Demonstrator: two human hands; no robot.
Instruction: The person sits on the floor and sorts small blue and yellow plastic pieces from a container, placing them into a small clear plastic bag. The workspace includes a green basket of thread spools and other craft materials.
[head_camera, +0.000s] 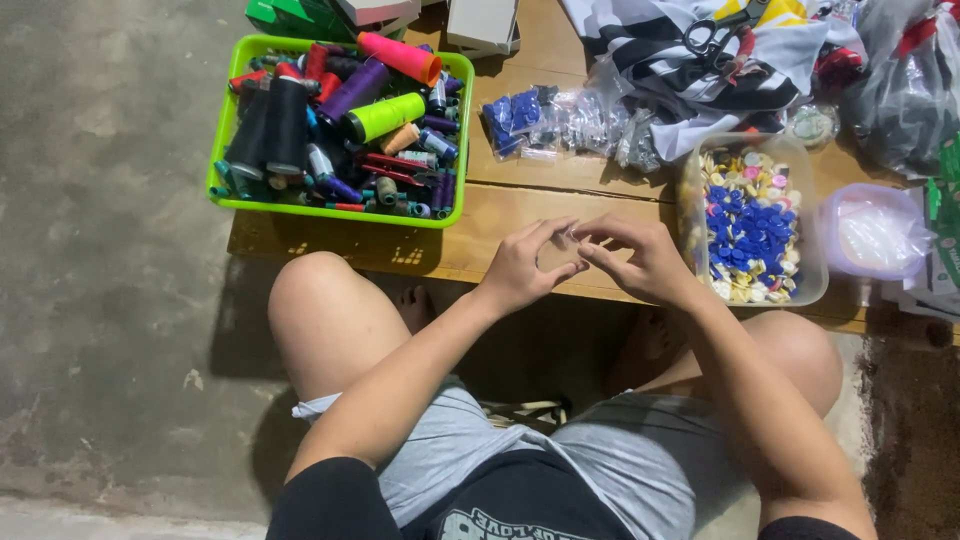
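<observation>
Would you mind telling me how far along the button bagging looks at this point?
Done: several small filled bags lie on the wooden table. In hand: left hand and right hand pinch a tiny clear bag together. Left: the clear tub is full of loose buttons.

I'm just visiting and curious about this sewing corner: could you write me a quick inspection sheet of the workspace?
Surface: low wooden table, crowded.
Job's things: tiny clear item pinched between both hands; clear tub of buttons, mostly blue and cream.
Clutter: green basket of thread spools; small bags; scissors on striped cloth; lilac container.
Grippers: left hand and right hand, fingertips meeting.
Cables: nothing seen.
Surroundings: concrete floor.
</observation>
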